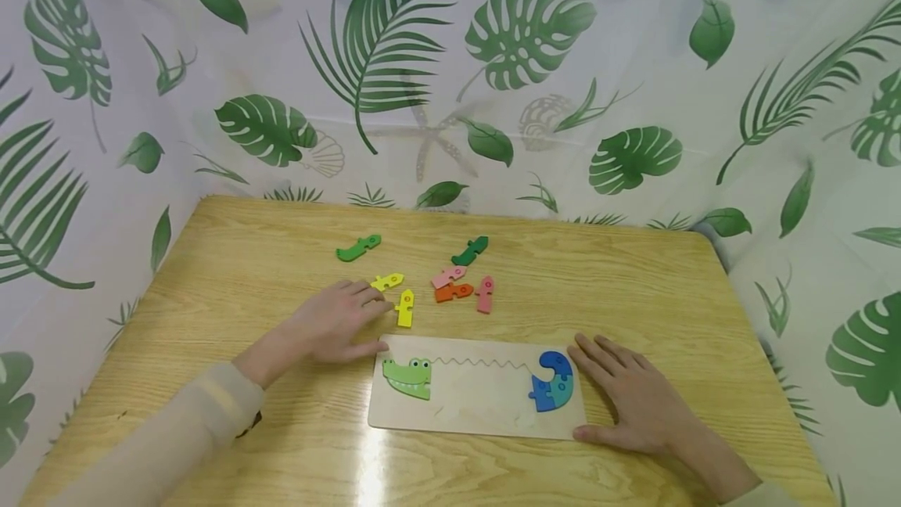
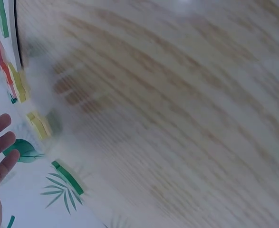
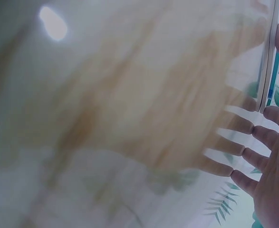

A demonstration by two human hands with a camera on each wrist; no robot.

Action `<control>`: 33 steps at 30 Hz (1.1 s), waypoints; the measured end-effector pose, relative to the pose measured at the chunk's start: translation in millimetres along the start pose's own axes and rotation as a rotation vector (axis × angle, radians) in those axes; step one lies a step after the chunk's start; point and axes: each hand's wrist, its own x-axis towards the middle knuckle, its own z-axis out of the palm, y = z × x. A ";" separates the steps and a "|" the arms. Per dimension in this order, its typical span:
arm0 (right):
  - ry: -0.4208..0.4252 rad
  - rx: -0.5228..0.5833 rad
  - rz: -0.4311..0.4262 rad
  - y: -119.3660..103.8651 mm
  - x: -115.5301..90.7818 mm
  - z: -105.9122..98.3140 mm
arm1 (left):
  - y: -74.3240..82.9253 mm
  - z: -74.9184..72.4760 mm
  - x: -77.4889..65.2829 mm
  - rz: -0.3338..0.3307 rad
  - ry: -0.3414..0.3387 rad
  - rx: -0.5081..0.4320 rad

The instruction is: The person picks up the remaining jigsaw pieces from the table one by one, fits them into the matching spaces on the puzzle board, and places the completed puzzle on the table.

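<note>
Puzzle board: [image 1: 479,405] flat on the table [image 1: 633,288] between the two hands, its middle bare below a zigzag line.
Crocodile head: [image 1: 410,379] at the board's left end, facing outward, seemingly fitted so that the body runs rightward from it.
Blue tail pieces: [image 1: 561,390] three, joined in a curl at the right end, probably there because the tail finishes the outline.
Right hand: [image 1: 629,401] fingers straight and spread, thumb by the lower right corner, forefinger by the upper one; it holds no piece and likely steadies the board.
Left hand: [image 1: 338,325] fingers apart and pinching nothing that shows, thumb by the upper left corner, fingertips near the yellow pieces [image 1: 405,309]; whether they touch, I cannot tell.
Pieces beyond: orange piece [image 1: 453,293] close against the light pink piece [image 1: 446,278], darker pink piece [image 1: 486,295] just beside; dark green piece [image 1: 473,250] and light green piece [image 1: 359,248] farther back.
In the way: the left fingers partly hide one yellow piece; the orange and light pink ones crowd each other.
Backdrop: leaf-print cloth [image 1: 281,61] behind the table.
</note>
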 end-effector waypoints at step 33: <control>-0.025 0.007 0.007 1.3 -0.2 0.2 | -57.6 9.3 13.9 -0.209 0.020 -0.025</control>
